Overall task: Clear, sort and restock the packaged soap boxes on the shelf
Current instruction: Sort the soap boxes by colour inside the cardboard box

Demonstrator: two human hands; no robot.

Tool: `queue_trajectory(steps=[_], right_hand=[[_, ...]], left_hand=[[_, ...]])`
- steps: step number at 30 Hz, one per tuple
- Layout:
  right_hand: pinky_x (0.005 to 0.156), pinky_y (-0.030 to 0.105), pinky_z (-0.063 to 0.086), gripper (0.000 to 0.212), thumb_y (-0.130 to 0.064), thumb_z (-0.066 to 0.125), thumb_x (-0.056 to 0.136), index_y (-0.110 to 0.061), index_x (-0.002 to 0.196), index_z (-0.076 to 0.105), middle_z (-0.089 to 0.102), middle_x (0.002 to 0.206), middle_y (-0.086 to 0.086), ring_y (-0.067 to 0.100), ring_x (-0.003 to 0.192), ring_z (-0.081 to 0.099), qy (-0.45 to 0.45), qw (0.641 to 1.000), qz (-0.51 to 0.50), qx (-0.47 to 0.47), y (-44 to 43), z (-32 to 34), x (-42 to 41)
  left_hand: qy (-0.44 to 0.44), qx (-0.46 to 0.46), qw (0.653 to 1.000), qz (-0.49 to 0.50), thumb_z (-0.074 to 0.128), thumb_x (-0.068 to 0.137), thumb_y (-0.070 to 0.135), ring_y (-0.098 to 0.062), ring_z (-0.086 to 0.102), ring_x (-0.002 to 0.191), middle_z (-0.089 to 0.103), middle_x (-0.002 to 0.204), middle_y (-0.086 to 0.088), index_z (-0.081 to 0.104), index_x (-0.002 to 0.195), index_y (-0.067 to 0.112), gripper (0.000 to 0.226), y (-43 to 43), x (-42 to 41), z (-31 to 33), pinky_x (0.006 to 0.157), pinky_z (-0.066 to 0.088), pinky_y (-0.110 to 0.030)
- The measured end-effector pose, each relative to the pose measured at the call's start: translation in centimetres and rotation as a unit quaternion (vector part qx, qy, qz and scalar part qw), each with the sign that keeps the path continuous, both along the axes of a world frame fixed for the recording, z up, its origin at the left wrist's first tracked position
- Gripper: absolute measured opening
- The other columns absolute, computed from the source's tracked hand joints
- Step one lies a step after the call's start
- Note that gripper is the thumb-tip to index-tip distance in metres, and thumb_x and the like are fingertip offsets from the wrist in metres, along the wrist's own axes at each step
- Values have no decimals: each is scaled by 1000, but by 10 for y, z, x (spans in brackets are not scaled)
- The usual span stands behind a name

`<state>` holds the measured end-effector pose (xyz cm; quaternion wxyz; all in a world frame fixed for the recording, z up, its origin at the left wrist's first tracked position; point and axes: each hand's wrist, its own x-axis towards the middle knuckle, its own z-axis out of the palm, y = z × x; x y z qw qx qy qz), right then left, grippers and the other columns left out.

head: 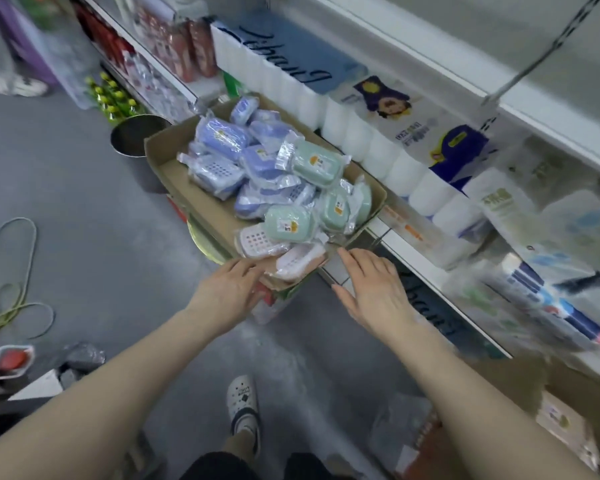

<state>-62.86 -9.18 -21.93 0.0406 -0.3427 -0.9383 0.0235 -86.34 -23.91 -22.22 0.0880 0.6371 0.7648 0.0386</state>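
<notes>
A shallow cardboard tray [174, 174] juts out from the shelf edge, piled with several plastic-wrapped soap boxes: blue ones [222, 136] at the far end, green ones [314, 162] on the right, pink ones [260, 242] nearest me. My left hand [227, 289] touches the tray's near left corner with its fingers along the cardboard edge. My right hand [371, 285] hovers with straight fingers just beside the tray's near right corner, over the shelf lip. Neither hand holds a soap box.
Packs of toilet paper [371, 133] and tissue fill the white shelf [413, 251] on the right. A metal bowl [136, 135] stands on the grey floor beyond the tray. A cord [18, 268] lies at the left. More cartons [568, 417] sit at the lower right by my feet.
</notes>
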Motion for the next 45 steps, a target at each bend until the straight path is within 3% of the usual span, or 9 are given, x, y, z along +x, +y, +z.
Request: queue_trajectory(steps=[5,9,14,20,26,35,38,42,45], right_hand=[[98,45,47,65,-49,43,91,-8,141,49,58,133,11,33,118,57,-20,999,-32,-34,6,-22,-45],[102,47,45,65,-44,65,88,-7,140,50,59,130,12,33,118,57,-31,998,-17,-44,25,-44,-67],[102,45,41,61,-42,66,87,-14,139,49,57,130,8,30,121,54,-51,996,-4,-77,56,-68,-87],[111,49,34,69,-45,63,89,-15,147,41,45,147,14,33,135,43,-77,989,10,-126,86,-99,-100],[116,52,28,77,-54,65,83,-22,148,38,40,151,15,35,139,37,-88,982,38,-165,100,-118,-103],[111,47,32,87,-50,72,72,-34,148,33,32,150,7,32,132,40,-127,961,39,-241,106,-119,-120],[113,48,28,86,-58,72,74,-37,148,35,23,156,9,33,139,30,-196,950,45,-238,101,-116,-131],[106,45,32,52,-49,65,85,-31,132,57,34,149,9,32,134,34,-284,943,82,-156,89,-115,-152],[100,40,37,31,-34,53,94,-26,121,65,53,131,2,26,121,46,-256,952,97,-136,79,-115,-157]], left_hand=[[-31,-57,998,16,64,89,37,-30,54,119,59,129,-7,59,129,15,46,15,-52,-28,98,47,-40],[-38,-62,997,19,59,92,37,-28,51,122,58,131,-5,56,132,16,45,35,-70,-44,102,41,-35],[-46,-69,996,30,59,92,36,-32,53,119,58,130,-10,57,130,11,46,67,-83,-69,102,41,-37],[-71,-101,990,71,59,82,62,-30,38,133,41,144,-9,29,147,14,87,124,-93,-115,110,34,-39],[-15,-247,963,106,68,70,68,-38,30,136,28,147,-21,0,150,11,120,161,-96,-155,113,27,-46],[-7,-160,982,99,59,66,70,-33,45,115,47,127,-11,25,146,17,103,154,-120,-127,103,36,-41],[26,-143,984,101,54,69,72,-32,47,108,50,120,-10,32,144,16,96,140,-129,-105,98,39,-41],[54,-138,977,151,53,72,75,-34,48,106,51,117,-13,38,139,13,92,119,-140,-79,91,40,-41],[41,-123,970,205,49,74,78,-37,49,106,52,118,-17,38,139,11,94,101,-151,-65,89,41,-44]])
